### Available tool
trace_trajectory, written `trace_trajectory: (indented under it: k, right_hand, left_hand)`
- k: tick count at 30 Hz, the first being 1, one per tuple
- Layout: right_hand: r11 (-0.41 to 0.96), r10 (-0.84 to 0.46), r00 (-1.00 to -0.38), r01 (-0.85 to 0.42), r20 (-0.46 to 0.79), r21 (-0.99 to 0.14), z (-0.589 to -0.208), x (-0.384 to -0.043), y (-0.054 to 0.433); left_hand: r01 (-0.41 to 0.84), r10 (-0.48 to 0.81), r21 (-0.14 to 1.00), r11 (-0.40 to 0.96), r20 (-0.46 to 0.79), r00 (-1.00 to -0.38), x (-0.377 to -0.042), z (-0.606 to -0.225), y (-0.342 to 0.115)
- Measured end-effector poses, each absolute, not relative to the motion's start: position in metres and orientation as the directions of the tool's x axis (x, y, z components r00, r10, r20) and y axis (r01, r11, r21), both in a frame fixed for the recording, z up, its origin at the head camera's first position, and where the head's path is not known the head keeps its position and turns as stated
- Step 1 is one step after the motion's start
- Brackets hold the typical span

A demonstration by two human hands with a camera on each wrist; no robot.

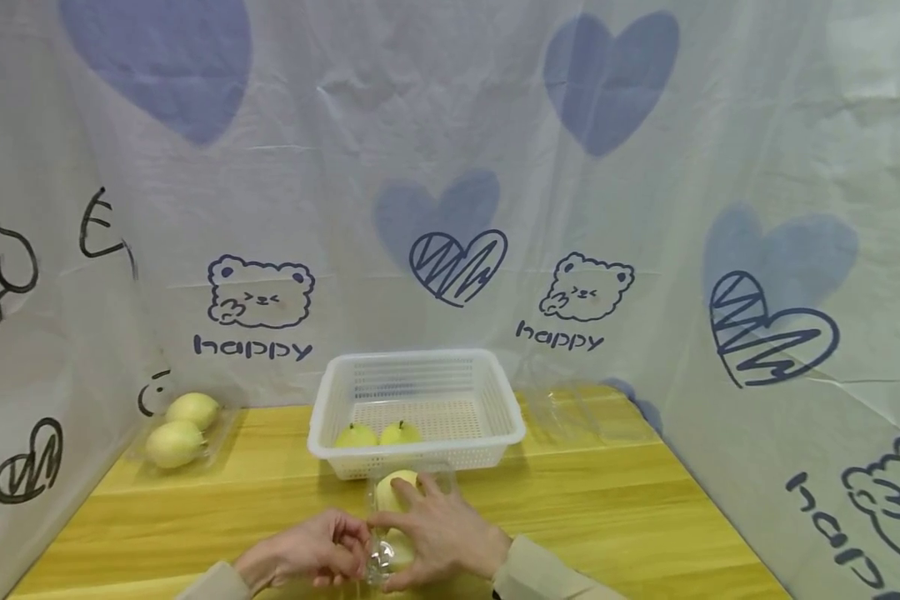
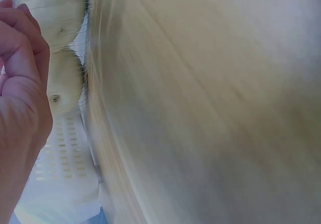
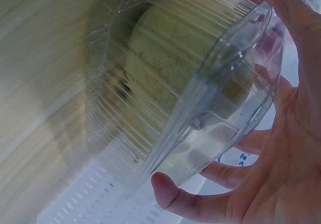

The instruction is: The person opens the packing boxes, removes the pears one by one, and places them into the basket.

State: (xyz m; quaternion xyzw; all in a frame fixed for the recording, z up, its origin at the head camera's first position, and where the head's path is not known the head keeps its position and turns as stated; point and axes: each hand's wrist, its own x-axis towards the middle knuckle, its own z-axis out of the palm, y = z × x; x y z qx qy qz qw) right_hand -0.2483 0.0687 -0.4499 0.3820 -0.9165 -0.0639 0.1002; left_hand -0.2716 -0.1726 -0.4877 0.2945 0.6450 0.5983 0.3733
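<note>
Step in hand looks like closing up a clear box (image 3: 200, 103) with two packed pears (image 2: 65, 78) inside. Box is on the table (image 1: 607, 525) just on the near side of the white basket (image 1: 487, 457).

Grip: right hand (image 1: 450, 533) is spread wide over the box top, fingers lightly bent, bearing on the lid rather than wrapped round it. Left hand (image 1: 315, 550) has fingers curled at the box's left edge, thumb and fingertips apparently pinching the rim. Can't tell how hard.

Lid is down over the pears, but can't tell if the edge is snapped; right wrist view shows both shells meeting along a seam.

Stock: two loose pears (image 1: 400, 434) in the basket, near side. Left of it, a filled pack (image 1: 175, 443) with two pears. Right of it, clear packaging (image 1: 570, 412), seemingly unfilled.

Next move, my read: right palm holds the lid down, left fingers work along the rim pressing it together. Watch for the lid springing up at an unpressed corner.
</note>
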Motion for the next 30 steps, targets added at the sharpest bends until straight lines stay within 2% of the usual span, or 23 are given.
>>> trace_trajectory:
  k: [7,13,16,19,21,24,30]
  right_hand:
    - [0.703,-0.711,-0.685,-0.683,0.159,0.199,-0.451,-0.248,0.067]
    - [0.706,-0.708,-0.692,-0.695,0.142,0.136,-0.449,-0.248,0.068]
    - [0.709,-0.705,-0.699,-0.695,0.120,0.116,-0.447,-0.248,0.070]
    - [0.705,-0.709,-0.697,-0.700,0.107,0.110,-0.447,-0.248,0.069]
    - [0.702,-0.712,-0.696,-0.704,0.096,0.106,-0.448,-0.247,0.069]
    - [0.706,-0.708,-0.701,-0.702,0.084,0.094,-0.448,-0.246,0.069]
    - [0.719,-0.695,-0.715,-0.691,0.080,0.068,-0.448,-0.245,0.070]
  left_hand:
    - [-0.080,0.815,0.992,0.101,-0.129,-0.565,-0.265,-0.488,-0.170]
    - [-0.137,0.807,0.984,0.113,-0.171,-0.565,-0.264,-0.489,-0.167]
    - [-0.148,0.826,0.983,0.113,-0.176,-0.536,-0.266,-0.489,-0.167]
    - [-0.188,0.858,0.977,0.098,-0.179,-0.482,-0.269,-0.492,-0.171]
    - [-0.209,0.863,0.975,0.081,-0.173,-0.474,-0.271,-0.494,-0.176]
    - [-0.218,0.837,0.974,0.060,-0.168,-0.520,-0.275,-0.497,-0.184]
    - [-0.094,0.634,0.989,0.114,-0.145,-0.759,-0.280,-0.495,-0.184]
